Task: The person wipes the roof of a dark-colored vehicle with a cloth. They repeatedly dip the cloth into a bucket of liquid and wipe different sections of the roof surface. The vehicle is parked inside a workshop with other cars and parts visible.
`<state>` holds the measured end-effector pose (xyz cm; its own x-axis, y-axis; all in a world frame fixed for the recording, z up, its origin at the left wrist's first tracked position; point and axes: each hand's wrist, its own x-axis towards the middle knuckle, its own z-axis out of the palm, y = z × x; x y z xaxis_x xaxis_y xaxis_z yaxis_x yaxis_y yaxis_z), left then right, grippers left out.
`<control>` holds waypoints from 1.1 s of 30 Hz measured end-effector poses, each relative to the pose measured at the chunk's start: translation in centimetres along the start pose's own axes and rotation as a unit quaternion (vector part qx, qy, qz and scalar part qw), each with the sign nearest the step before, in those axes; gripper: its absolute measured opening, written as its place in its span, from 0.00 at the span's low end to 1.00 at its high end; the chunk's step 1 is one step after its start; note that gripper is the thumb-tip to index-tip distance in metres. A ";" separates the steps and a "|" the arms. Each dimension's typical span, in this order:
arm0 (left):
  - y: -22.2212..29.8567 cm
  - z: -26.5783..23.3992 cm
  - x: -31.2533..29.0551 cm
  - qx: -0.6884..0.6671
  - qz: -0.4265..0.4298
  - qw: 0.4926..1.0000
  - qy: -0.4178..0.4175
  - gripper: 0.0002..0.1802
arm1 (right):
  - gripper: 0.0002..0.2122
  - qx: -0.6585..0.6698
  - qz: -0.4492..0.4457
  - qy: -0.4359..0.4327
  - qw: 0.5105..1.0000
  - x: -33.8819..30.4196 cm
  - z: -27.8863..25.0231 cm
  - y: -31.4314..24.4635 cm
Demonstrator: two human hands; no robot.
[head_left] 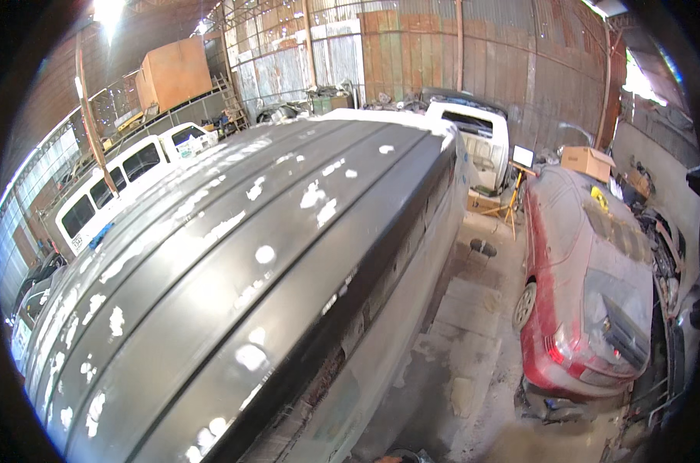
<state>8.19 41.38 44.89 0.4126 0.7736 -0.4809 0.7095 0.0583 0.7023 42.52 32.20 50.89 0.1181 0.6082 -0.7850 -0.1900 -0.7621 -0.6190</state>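
Observation:
Neither of my hands can be made out. A long ribbed vehicle roof (234,255), dark grey with scattered white patches, fills the left and middle of the head view. Its side wall (365,378) drops away on the right, pale and patchy below a dark upper edge. At the bottom edge of the picture, a small brownish and dark shape (396,457) is cut off, and I cannot tell what it is.
A dusty red car (573,270) stands across the concrete aisle (465,324), with a cardboard box (587,162) on it. Ahead are a white vehicle cab (485,143) and a yellow stand (512,204). A white van (107,185) is at left, below a large brown box (174,73).

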 end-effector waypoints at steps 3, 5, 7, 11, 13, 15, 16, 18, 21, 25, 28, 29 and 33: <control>8.5 -1.8 -2.2 0.043 0.126 0.991 -0.018 0.37 | 0.12 -0.008 0.043 0.000 0.999 -3.8 0.1 -0.9; 13.3 -3.1 -4.0 0.077 0.220 0.972 -0.027 0.41 | 0.13 -0.012 0.065 -0.005 0.998 -6.3 -0.2 -1.4; 16.9 -4.6 -5.9 0.148 0.342 0.928 -0.005 0.44 | 0.13 -0.014 0.080 -0.011 0.997 -8.1 -0.3 -2.5; 21.4 -9.5 -8.3 0.299 0.525 0.791 0.097 0.46 | 0.14 -0.118 0.000 -0.047 0.992 -8.5 1.3 -8.1; 22.6 -12.0 -8.9 0.305 0.530 0.783 0.115 0.46 | 0.14 -0.191 -0.079 -0.075 0.976 -7.8 3.0 -12.0; 23.4 -13.9 -8.6 0.226 0.588 0.749 0.206 0.40 | 0.14 -0.267 -0.169 -0.110 0.942 -6.7 5.1 -16.2; 23.7 -14.5 -8.0 0.248 0.586 0.742 0.214 0.38 | 0.14 -0.303 -0.215 -0.127 0.920 -6.1 6.1 -18.2; 23.9 -15.6 -5.9 0.259 0.597 0.706 0.279 0.31 | 0.14 -0.366 -0.298 -0.168 0.866 -4.6 8.2 -21.7; 24.3 -16.6 -0.1 0.300 0.568 0.665 0.380 0.25 | 0.15 -0.420 -0.404 -0.234 0.778 -2.1 10.4 -26.3; 26.7 -16.3 9.4 0.341 0.298 0.836 0.311 0.17 | 0.15 -0.434 -0.489 -0.295 0.697 0.5 12.3 -30.6; 29.8 -15.9 15.4 0.237 0.222 0.888 0.326 0.13 | 0.14 -0.425 -0.454 -0.303 0.722 1.8 14.2 -32.6; 30.9 -16.0 17.0 0.224 0.212 0.901 0.306 0.12 | 0.14 -0.421 -0.450 -0.306 0.726 2.0 14.6 -33.2; 36.6 -16.5 22.1 0.164 0.172 0.939 0.250 0.10 | 0.14 -0.414 -0.438 -0.324 0.730 2.9 15.6 -35.1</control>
<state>33.83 71.00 68.62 0.3888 0.9149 0.1083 0.7551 -0.3838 0.5315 34.34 64.18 70.77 -0.6948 0.7160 -0.0681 0.3669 0.2714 -0.8898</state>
